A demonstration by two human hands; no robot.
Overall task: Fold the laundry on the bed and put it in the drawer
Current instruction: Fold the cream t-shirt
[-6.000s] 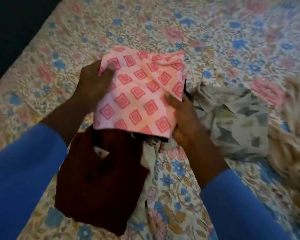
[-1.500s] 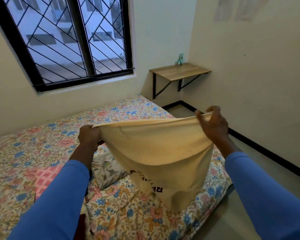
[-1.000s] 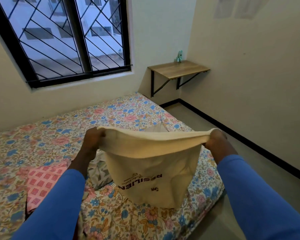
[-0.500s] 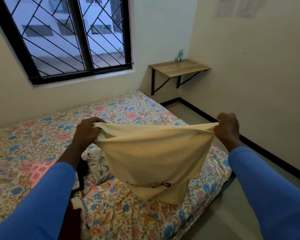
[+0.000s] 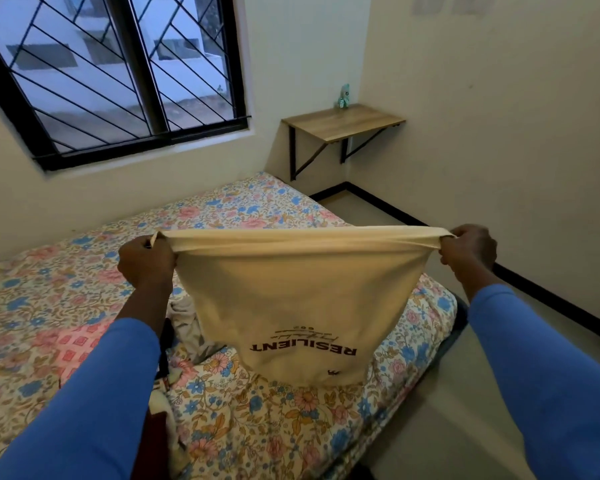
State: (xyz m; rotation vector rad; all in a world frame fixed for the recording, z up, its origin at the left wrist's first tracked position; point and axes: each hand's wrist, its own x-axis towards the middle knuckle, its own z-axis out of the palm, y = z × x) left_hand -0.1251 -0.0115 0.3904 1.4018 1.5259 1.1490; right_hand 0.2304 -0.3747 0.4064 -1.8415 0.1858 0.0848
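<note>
The left hand (image 5: 146, 263) and right hand (image 5: 470, 251) each pinch a bunched end of the shirt's (image 5: 291, 299) upper edge. They have drawn slightly wider apart than half a second ago, so that edge now runs taut. The cream cloth, billowing then, hangs flat above the bed (image 5: 84, 271); whether its lower end touches the sheet I cannot tell. Its dark print reads upside down, so it is probably held by the hem. Shaken out, it looks ready to lay down and fold.
</note>
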